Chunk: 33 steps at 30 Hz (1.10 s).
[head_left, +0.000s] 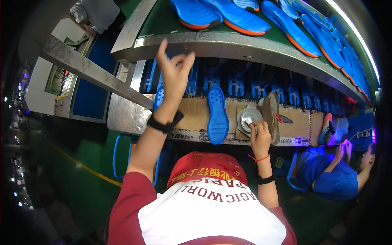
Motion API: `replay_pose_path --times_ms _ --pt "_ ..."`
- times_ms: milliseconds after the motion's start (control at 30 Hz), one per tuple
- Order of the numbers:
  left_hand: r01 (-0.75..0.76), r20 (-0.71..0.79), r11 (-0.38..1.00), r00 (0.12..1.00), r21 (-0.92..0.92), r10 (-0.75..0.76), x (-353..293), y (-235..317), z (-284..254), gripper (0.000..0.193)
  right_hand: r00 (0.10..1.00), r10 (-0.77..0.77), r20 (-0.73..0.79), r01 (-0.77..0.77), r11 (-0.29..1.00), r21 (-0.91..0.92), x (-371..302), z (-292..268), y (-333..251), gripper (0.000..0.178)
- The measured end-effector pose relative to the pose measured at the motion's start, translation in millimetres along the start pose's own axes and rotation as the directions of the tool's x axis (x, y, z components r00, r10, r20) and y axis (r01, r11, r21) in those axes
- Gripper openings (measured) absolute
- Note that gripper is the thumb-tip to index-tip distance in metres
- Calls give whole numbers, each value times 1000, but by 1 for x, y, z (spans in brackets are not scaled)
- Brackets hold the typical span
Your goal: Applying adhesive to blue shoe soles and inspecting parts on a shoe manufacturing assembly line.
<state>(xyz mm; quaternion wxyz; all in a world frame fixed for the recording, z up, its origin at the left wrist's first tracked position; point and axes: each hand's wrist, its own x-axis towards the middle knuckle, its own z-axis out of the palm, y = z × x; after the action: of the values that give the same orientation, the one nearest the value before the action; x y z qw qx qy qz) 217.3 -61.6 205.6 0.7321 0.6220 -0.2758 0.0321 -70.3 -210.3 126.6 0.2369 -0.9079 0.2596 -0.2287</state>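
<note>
My left hand [174,75] is raised in front of the metal edge of the upper conveyor, fingers apart and holding nothing. My right hand [261,138] pinches a small white thing [248,121] that dips into a round pale bowl [243,130]; its exact kind is hard to make out. A blue shoe sole [217,116] lies lengthwise on the cardboard-covered bench [190,116], between my two arms. Partly behind my left forearm, another blue sole [159,97] shows on the bench.
Blue soles with orange edges [249,22] lie along the upper green belt. A brown sole-shaped piece [269,116] stands right of the bowl, beside a red-handled blade [285,119]. Blue parts [236,86] line the lower shelf. A co-worker in blue [337,175] sits at the right.
</note>
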Motion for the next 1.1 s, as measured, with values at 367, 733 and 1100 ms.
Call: replay_pose_path --times_ms 367,733,1100 --pt "918 -618 170 369 358 -694 -235 -168 -250 92 973 164 165 -121 962 -243 -13 55 70 13" --pt "752 86 522 599 -402 -796 -197 -45 -168 48 977 167 136 -140 971 -192 -7 51 67 10" --pt "510 126 858 857 -67 -499 -163 20 -23 43 992 107 62 -121 937 327 9 -24 -16 5"
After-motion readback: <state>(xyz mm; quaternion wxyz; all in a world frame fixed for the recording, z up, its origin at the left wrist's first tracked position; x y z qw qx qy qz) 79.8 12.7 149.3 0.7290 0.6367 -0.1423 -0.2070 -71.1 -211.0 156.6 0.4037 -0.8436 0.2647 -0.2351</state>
